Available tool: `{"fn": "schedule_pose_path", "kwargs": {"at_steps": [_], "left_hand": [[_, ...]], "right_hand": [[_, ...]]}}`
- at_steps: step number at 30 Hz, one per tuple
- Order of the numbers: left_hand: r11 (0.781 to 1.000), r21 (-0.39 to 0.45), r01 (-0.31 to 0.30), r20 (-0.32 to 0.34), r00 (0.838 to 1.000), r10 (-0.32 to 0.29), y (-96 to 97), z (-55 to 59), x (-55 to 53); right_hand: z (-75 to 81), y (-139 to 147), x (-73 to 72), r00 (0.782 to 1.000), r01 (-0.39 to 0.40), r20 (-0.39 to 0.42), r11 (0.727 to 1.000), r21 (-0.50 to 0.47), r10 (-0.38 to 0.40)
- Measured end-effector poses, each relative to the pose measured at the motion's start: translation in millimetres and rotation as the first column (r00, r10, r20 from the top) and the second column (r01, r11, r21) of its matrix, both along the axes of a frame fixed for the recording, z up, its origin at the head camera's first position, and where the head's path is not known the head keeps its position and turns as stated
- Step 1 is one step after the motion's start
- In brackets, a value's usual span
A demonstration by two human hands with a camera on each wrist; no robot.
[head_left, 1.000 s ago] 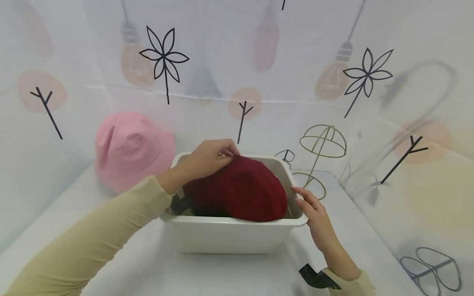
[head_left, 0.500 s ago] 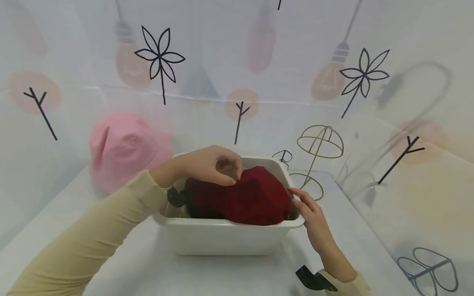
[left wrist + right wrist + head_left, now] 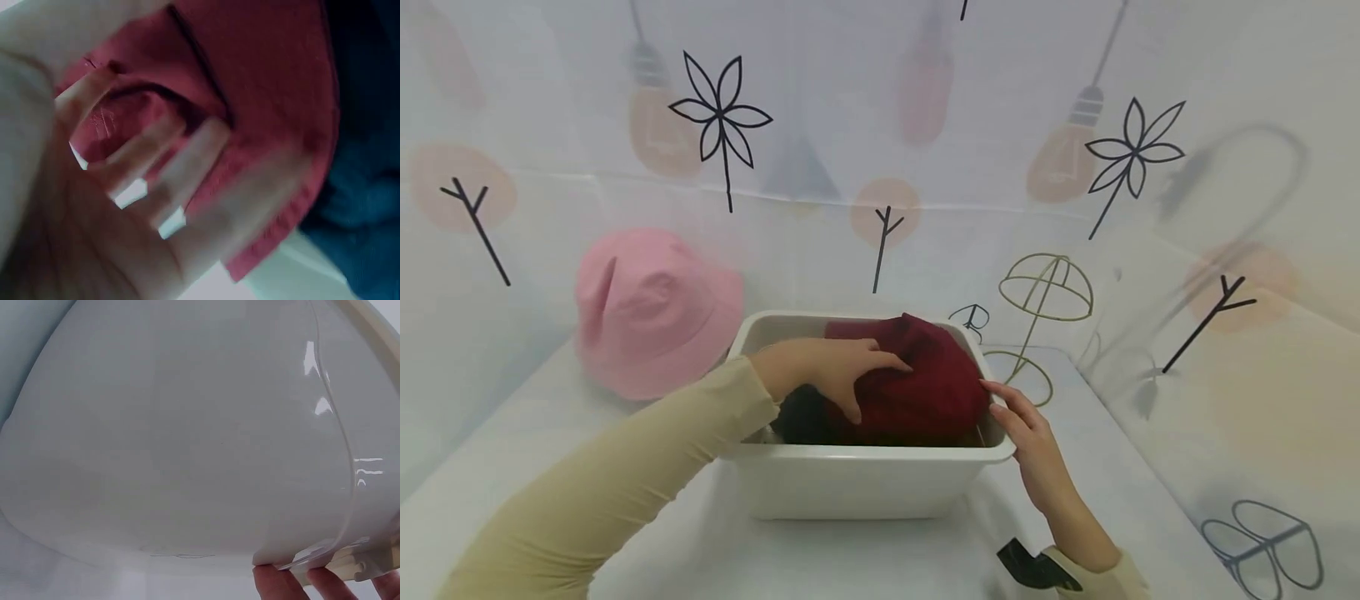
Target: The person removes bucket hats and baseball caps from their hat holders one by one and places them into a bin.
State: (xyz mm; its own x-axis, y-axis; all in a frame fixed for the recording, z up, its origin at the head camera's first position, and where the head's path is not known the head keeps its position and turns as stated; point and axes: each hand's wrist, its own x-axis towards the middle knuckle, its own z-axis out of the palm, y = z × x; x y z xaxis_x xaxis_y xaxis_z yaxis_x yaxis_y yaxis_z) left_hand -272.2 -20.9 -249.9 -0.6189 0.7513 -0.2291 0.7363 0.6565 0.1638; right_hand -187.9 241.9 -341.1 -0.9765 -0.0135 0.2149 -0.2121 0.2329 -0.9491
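Observation:
In the head view a red fabric hat (image 3: 943, 383) lies in a white plastic tub (image 3: 865, 483). My left hand (image 3: 831, 367) rests over the hat's left part, its fingers spread. The left wrist view shows those fingers (image 3: 190, 172) fanned out against the red cloth, blurred and pinching nothing. Beside the red hat, dark teal fabric (image 3: 369, 187) lies deeper in the tub, its kind hidden. At the tub's right side, my right hand (image 3: 1045, 458) grips the rim. In the right wrist view its fingertips (image 3: 278, 584) touch the underside of that rim.
A pink bucket hat (image 3: 655, 317) stands on the white-covered table (image 3: 647, 517) behind and left of the tub. Close behind the table hangs a printed white cloth backdrop (image 3: 805, 108). A black strap (image 3: 1037, 567) hangs at my right wrist.
My left hand has let go of the red hat's upper edge and come down onto it inside the tub, fingers opening. The hat has shifted within the tub. The right hand stays on the rim.

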Motion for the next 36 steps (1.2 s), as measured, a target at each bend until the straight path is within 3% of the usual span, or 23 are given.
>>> {"fn": "schedule_pose_path", "kwargs": {"at_steps": [5,11,14,17,21,24,26,28,31,33,36], "left_hand": [[0.98,-0.197,-0.022,-0.058,0.998,0.01,18.6,-19.1,-9.0],[0.907,-0.416,-0.068,-0.113,0.993,0.023,24.0,-36.7,-10.9],[0.886,-0.456,-0.081,-0.104,0.994,0.037,20.9,-42.1,-11.5],[0.893,-0.446,-0.057,-0.072,0.997,0.027,16.0,-41.1,-12.9],[0.951,-0.309,-0.023,0.074,0.996,0.048,2.2,-27.4,-15.9],[0.995,-0.094,-0.034,0.177,0.983,0.051,-14.2,-11.2,-14.8],[0.997,0.07,-0.037,0.194,0.981,0.023,-26.4,-0.2,-11.7],[0.973,0.228,-0.027,0.176,0.984,-0.014,-38.8,10.0,-7.1],[0.909,0.416,-0.016,0.084,0.996,-0.021,-56.1,23.9,2.1],[0.861,0.509,-0.017,0.005,1.0,0.016,-66.6,31.2,10.5],[0.782,0.623,-0.022,-0.084,0.992,0.095,-84.1,35.9,21.8]], "right_hand": [[-1.5,-2.3,0.5,1.0,-0.008,-0.002,1.0,0.0,0.008],[-2.8,-6.0,-0.3,1.0,-0.021,-0.004,1.0,0.0,0.021],[-2.7,-7.1,-1.0,1.0,-0.027,-0.006,1.0,0.004,0.027],[-2.6,-7.6,-1.9,0.999,-0.032,-0.012,0.999,0.004,0.032],[-3.7,-7.7,-2.6,0.999,-0.041,-0.017,0.999,0.001,0.041],[-4.1,-6.2,-1.6,0.999,-0.037,-0.011,0.999,0.003,0.037],[-3.7,-4.3,-0.5,1.0,-0.029,-0.008,1.0,0.004,0.029],[-3.4,-2.4,0.4,1.0,-0.017,-0.003,1.0,0.004,0.017],[-3.2,-0.1,0.5,1.0,-0.003,-0.005,1.0,-0.002,0.003],[-3.0,0.5,0.0,1.0,-0.001,-0.009,1.0,-0.008,0.001],[-2.6,-0.2,-1.0,1.0,-0.007,-0.01,1.0,-0.016,0.006]]}}
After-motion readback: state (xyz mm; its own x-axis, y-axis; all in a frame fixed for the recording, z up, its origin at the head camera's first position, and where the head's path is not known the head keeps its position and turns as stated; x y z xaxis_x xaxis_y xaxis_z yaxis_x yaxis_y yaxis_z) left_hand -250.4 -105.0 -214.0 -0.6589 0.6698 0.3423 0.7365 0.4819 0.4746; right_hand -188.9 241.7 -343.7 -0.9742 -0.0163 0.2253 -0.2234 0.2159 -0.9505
